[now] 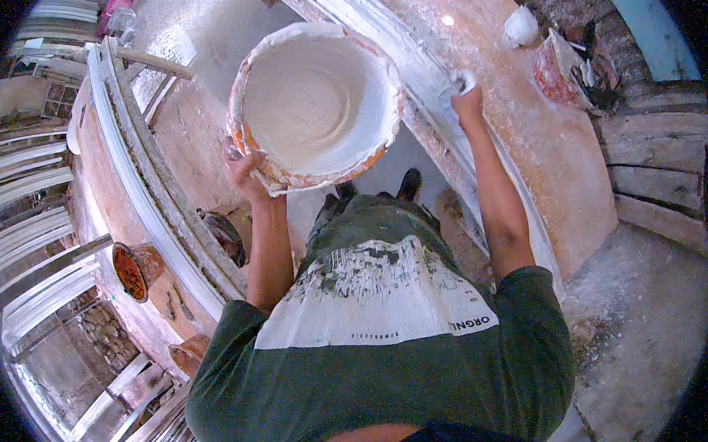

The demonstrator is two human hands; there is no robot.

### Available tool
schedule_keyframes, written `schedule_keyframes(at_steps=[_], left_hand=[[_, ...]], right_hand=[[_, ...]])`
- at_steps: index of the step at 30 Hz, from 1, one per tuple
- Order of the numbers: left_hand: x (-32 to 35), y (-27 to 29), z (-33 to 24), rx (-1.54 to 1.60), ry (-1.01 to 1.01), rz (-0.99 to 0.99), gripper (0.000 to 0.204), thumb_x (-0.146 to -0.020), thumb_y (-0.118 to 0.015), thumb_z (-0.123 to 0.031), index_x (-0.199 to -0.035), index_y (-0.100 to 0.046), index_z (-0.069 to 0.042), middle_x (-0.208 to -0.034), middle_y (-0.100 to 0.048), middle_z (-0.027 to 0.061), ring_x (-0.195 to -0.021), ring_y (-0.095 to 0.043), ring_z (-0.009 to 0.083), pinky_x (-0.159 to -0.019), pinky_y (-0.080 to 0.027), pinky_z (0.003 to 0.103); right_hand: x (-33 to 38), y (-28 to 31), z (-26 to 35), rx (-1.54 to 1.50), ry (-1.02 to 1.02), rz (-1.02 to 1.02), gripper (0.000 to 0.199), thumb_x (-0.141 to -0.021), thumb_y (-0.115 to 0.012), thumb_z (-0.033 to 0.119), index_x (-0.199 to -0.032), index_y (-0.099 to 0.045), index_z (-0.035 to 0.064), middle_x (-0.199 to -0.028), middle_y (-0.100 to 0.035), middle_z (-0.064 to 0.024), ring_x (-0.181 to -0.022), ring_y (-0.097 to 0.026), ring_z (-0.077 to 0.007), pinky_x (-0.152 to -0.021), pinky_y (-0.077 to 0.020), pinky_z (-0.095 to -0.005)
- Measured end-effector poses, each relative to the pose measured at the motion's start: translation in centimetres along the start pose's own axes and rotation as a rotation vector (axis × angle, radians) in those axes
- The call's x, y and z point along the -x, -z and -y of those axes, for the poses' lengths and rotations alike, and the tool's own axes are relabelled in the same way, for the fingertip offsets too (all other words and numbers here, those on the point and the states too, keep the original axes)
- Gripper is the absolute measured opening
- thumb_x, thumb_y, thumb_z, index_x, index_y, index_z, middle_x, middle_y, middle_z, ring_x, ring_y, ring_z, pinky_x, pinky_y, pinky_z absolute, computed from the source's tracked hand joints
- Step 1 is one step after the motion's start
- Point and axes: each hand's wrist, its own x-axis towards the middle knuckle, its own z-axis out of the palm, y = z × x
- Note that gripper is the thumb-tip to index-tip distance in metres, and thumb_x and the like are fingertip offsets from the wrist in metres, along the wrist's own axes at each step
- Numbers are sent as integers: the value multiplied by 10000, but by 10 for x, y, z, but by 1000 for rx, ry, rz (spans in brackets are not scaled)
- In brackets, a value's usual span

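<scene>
My left hand (245, 169) grips the lower left rim of a round orange basin (382, 151), its fingers closed on the plaster-caked edge. Dried white crust covers most of the basin's rim and outside. Inside lies a smooth, off-white wet mix, like plaster (308, 103), with curved swirl marks. Out to the right, my right hand (468, 103) is closed at a small whitish rounded thing, too small to make out. That hand is over a long white strip of moulding (418, 65) along the edge of the right-hand bench.
Along the left runs another long white moulding (147, 176) on a bench. An orange bucket (132, 271) lies beyond it, near stacked white strips (30, 226). On the right-hand bench (564, 186) sit a white lump (521, 26) and a red-and-white bag (558, 70).
</scene>
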Motion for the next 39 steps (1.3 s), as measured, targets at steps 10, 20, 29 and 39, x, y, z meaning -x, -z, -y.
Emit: schedule_keyframes(at_steps=[10, 20, 29, 39], left_hand=[[5, -9, 5, 62, 77, 82, 397, -536, -482, -86, -931, -461, -51, -837, -468, 54, -784, -503, 177, -684, -431, 299], [-7, 13, 29, -5, -88, 149, 392, -540, -493, -109, -919, -440, -23, -935, -442, 76, -845, -489, 190, -748, -431, 302], [-15, 17, 16, -169, -97, 366, 292, -450, -554, -67, -722, -452, -38, -717, -484, 53, -655, -468, 146, -608, -387, 249], [-19, 3, 15, -107, -365, 291, 387, -442, -604, -31, -800, -457, -47, -816, -513, 64, -737, -489, 166, -677, -405, 302]], right_hand=[[13, -7, 205, -818, -248, 665, 201, -788, -557, 167, -943, -631, 64, -850, -624, -18, -747, -573, -141, -669, -452, -243], [85, -107, 196, -49, 548, 1284, 303, -758, -496, 161, -918, -581, -82, -847, -609, -257, -750, -598, -346, -706, -453, -456], [52, -151, 234, 41, 463, 759, 216, -727, -511, 117, -838, -634, -21, -895, -625, -207, -743, -622, -309, -722, -499, -397], [-7, -69, 202, 432, 1160, 693, 205, -718, -502, 131, -770, -617, -30, -877, -593, -192, -841, -606, -304, -742, -493, -376]])
